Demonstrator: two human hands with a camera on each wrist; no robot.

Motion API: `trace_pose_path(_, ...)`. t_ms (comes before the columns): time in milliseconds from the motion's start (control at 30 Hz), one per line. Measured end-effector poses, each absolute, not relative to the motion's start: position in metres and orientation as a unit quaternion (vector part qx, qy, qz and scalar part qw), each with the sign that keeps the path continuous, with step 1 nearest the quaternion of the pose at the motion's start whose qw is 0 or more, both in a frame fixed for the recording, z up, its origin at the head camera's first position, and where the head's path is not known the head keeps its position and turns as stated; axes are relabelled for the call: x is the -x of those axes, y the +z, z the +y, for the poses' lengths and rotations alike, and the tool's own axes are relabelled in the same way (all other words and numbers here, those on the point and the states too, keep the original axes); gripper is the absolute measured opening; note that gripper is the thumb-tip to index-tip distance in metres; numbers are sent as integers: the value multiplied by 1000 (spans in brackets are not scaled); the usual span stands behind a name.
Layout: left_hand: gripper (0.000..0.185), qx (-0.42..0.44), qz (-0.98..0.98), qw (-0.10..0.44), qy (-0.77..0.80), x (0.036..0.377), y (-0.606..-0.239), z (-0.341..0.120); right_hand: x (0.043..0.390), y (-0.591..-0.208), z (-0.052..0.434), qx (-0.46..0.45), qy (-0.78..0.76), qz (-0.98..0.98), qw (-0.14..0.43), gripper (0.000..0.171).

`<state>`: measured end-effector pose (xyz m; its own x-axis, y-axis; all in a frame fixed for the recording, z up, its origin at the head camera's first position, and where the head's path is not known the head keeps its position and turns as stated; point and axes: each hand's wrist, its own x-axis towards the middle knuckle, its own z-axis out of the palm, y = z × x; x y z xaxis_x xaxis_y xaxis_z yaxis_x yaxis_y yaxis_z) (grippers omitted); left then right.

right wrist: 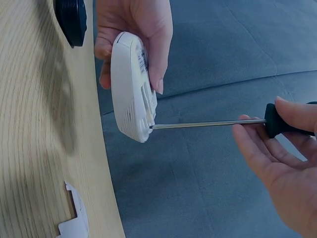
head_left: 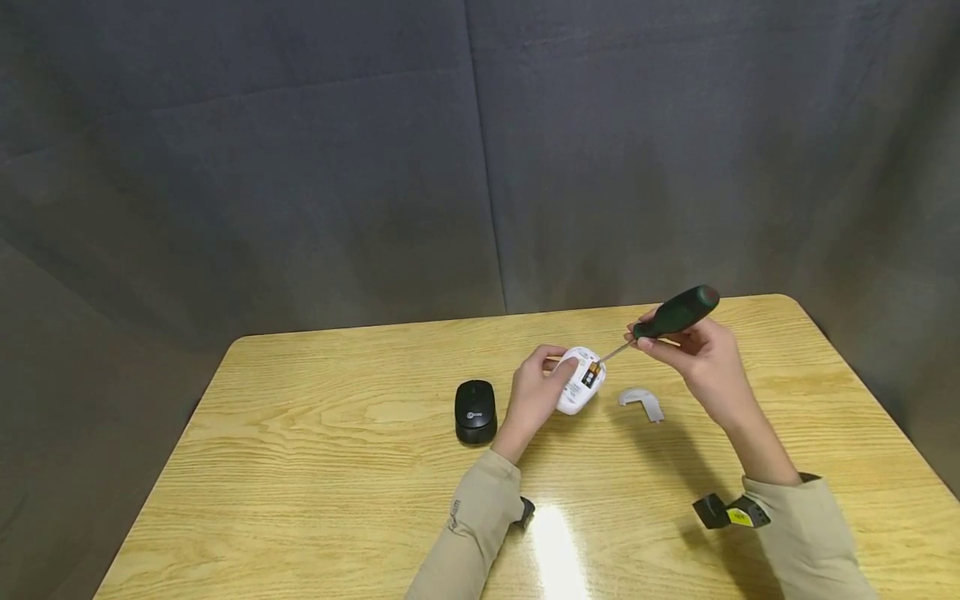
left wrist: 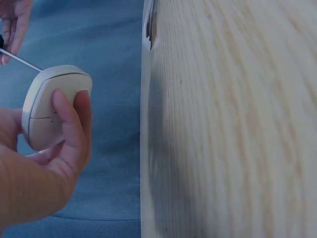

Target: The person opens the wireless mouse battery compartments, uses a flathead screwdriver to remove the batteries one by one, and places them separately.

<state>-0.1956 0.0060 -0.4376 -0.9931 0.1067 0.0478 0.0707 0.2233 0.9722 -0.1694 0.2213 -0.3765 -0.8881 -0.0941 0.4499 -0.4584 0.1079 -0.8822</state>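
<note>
Can't read anything for sure, tbh. Can spot a pale logo [head_left: 474,414] on the black mouse [head_left: 476,396], lettering [head_left: 454,515] on the left sleeve [head_left: 480,492], print [head_left: 573,388] on the white mouse [head_left: 572,405], marks on a yellow label [head_left: 740,517], all too tiny or blurry.

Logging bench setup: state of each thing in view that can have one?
White mouse: held above table, open underneath
Battery: inside white mouse, uncovered
White cover: off, lying on table
Screwdriver: raised, tip at white mouse
Black mouse: right side up on table
Left hand: gripping white mouse
Right hand: holding screwdriver
</note>
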Motion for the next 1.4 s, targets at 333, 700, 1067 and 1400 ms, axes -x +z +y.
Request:
trace_pose_path(333, 32, -57, 781, 13, 622, 196, -438, 6, 171, -377, 222, -195, 624, -746, 130, 20)
trace_pose_path(700, 31, -79, 776, 18, 625, 193, -436, 8, 178, -385, 230, -189, 708, -676, 78, 22)
trace_pose_path(1067, 30, -92, 762, 23, 640, 193, -434, 8, 188, -394, 247, -113, 891, -438, 28, 13)
trace_pose_path(1400, 29, -74, 776, 32, 625, 194, -432, 9, 174, -379, 224, -164, 737, -645, 121, 20)
